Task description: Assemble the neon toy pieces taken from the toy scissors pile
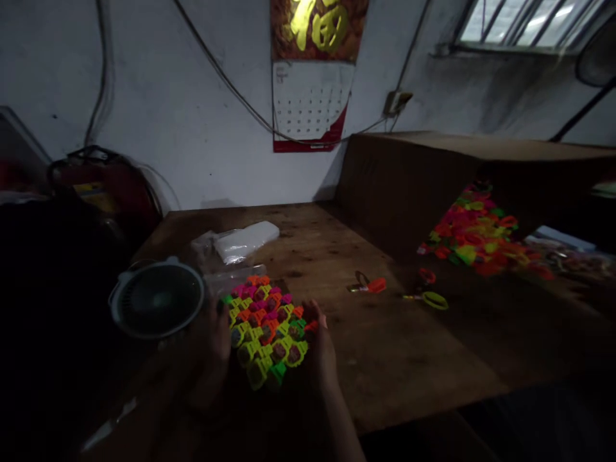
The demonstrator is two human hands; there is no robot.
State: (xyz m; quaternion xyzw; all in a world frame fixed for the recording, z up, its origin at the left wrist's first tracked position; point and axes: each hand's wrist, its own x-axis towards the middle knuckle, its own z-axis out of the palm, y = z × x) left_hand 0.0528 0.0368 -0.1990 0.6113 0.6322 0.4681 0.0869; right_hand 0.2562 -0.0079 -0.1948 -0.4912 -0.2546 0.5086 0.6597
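A close-packed block of neon toy watches (262, 327), yellow, orange, pink and green with round dark faces, is in front of me at the table's near side. My left hand (219, 337) is at the block's left edge, its curved fingers dim in the shadow. Along the right edge my right hand (321, 343) is cupped, fingertips against an orange-red piece. Between them the two hands hold the block from its sides. Whatever is under the watches is hidden. Right of the hands lie a loose orange toy watch (376, 285) and a yellow one (435, 300).
A large cardboard box (394, 186) lies on its side at the back right, a heap of neon pieces (481, 234) spilling from it. A round dark-topped object with a pale rim (158, 299) stands left. Clear plastic and a white packet (248, 240) lie on the wooden table (308, 237).
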